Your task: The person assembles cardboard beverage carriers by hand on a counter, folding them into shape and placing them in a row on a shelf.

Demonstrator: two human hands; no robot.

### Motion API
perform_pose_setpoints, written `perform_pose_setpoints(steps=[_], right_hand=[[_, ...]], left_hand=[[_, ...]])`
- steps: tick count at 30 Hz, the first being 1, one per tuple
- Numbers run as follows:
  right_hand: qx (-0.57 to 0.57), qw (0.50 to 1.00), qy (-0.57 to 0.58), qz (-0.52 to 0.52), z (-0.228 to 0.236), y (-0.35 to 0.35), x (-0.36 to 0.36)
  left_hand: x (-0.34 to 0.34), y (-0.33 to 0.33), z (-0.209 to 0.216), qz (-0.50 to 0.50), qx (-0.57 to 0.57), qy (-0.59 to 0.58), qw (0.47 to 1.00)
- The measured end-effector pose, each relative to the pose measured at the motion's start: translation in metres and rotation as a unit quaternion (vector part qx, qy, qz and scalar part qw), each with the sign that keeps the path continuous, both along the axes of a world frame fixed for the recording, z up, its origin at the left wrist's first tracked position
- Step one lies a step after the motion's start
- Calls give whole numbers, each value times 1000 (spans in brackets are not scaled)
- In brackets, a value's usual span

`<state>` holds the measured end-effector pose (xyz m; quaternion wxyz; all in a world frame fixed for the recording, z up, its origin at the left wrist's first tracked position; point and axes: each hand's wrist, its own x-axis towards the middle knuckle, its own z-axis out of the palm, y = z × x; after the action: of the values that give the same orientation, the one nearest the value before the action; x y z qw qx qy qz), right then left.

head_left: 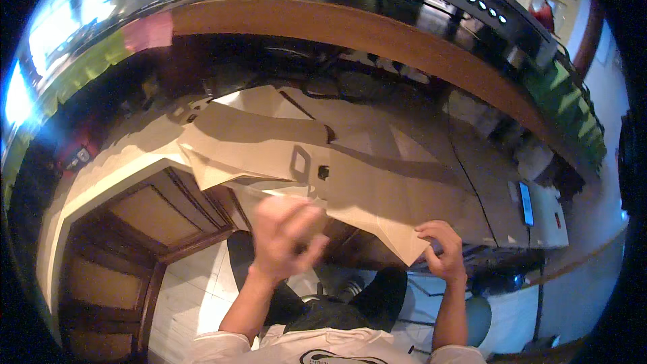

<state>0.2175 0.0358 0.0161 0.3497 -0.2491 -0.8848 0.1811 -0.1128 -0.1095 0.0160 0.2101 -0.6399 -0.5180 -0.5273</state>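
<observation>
A flat brown cardboard sheet [381, 195] with folded flaps and cut-out openings lies across the worktop, its near edge jutting over the front. My right hand [443, 248] pinches a pointed corner of it between thumb and fingers. Blurred by motion, my left hand [286, 236] is raised in front of the sheet's near edge with its fingers bent. Whether it touches or holds anything cannot be made out. Another brown piece with a pale flap [253, 102] lies toward the back left, partly overlapped.
A phone [526, 203] with a lit screen lies at the right of the worktop, near a dark cable [475, 192]. Above runs a wooden shelf edge [290, 20] carrying a black device with lit buttons [480, 5]. Brown panelled cabinet doors [168, 209] stand lower left.
</observation>
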Motion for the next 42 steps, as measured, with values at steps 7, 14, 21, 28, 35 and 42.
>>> perform_pose_setpoints(steps=[7, 14, 21, 28, 35, 42], right_hand=[[-18, 997, 57, -58, -6, -8, -4], [-20, 955, 98, -279, -12, 0, -41], [99, 971, -36, -217, -43, -29, -69], [74, 962, -20, -263, -55, -31, -10], [65, 921, 1, -383, -57, -33, 2], [56, 951, 76, -296, -61, -28, -53]], left_hand=[[60, 59, 3, -195, -158, 150, 956], [82, 97, 14, -48, -321, 72, 943], [80, 106, 7, -70, -366, 181, 910], [76, 109, 10, -55, -371, 192, 907], [79, 122, 9, -71, -377, 205, 900], [86, 130, 2, -25, -352, 254, 901]])
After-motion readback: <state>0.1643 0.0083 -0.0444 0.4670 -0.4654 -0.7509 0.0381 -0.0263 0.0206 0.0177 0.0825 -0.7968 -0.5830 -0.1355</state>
